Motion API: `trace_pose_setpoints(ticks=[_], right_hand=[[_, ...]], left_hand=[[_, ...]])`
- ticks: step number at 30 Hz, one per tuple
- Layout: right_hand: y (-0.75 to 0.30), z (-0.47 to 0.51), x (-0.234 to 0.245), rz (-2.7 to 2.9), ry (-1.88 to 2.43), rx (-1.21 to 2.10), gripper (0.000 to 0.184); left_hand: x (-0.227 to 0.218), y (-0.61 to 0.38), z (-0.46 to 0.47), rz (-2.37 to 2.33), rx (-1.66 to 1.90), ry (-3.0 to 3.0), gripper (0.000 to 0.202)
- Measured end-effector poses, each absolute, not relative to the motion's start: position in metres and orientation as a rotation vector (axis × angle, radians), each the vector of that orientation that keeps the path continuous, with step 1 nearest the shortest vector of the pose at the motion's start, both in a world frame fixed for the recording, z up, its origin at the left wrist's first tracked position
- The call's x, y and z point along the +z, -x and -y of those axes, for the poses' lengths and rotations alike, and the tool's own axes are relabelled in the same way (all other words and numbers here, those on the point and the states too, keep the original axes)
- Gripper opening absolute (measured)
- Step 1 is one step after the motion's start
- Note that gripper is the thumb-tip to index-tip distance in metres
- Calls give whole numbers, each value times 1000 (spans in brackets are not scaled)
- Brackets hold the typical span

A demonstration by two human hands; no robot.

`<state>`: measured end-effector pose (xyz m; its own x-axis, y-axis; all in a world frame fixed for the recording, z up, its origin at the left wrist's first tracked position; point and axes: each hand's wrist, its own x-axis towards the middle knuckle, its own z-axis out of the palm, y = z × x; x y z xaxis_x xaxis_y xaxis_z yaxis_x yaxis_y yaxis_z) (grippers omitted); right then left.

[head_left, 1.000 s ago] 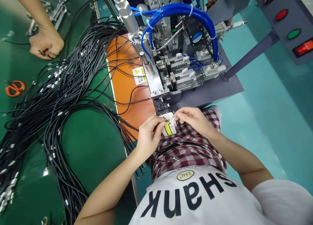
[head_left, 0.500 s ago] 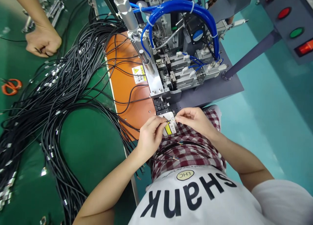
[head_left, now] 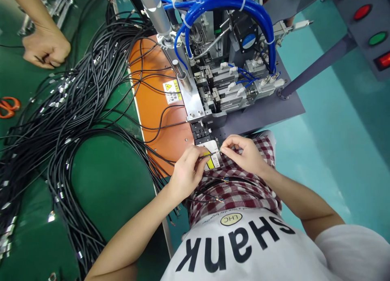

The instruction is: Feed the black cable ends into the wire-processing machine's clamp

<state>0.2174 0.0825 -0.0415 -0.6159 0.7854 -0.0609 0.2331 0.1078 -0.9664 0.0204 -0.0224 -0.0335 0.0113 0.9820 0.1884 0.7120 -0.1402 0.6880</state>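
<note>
Hands [head_left: 188, 169] slightly farther apart; cable [head_left: 214, 153] crosswise, tip rightward.

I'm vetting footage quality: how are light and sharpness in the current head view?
Head view: silver connectors near the left edge look soft, the machine looks crisper; darker bands, probably shadows, cross the turquoise floor; the cable tip by the right hand is too small to read.

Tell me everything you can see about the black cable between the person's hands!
The black cable is thin, looks plastic-coated, and is held almost straight. The left hand pinches it, and the right hand pinches its paler tip, too small to make out. It crosses over a white-and-yellow label; whether they touch isn't clear.
</note>
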Motion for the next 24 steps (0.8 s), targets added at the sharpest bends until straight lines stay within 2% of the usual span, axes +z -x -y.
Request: trace_pose_setpoints(ticks=[5,14,24], right_hand=[[-209,-93,-48,1905,1028,1608,15],[-166,-139,-82,1733,1074,1708,18],[-165,-145,-85,1758,1113,1701,16]], left_hand=[[-45,-3,19,-1743,931,-2135,22],[-66,27,-25,-1856,964,-2113,26],[-74,34,-32,-1762,960,-2079,28]])
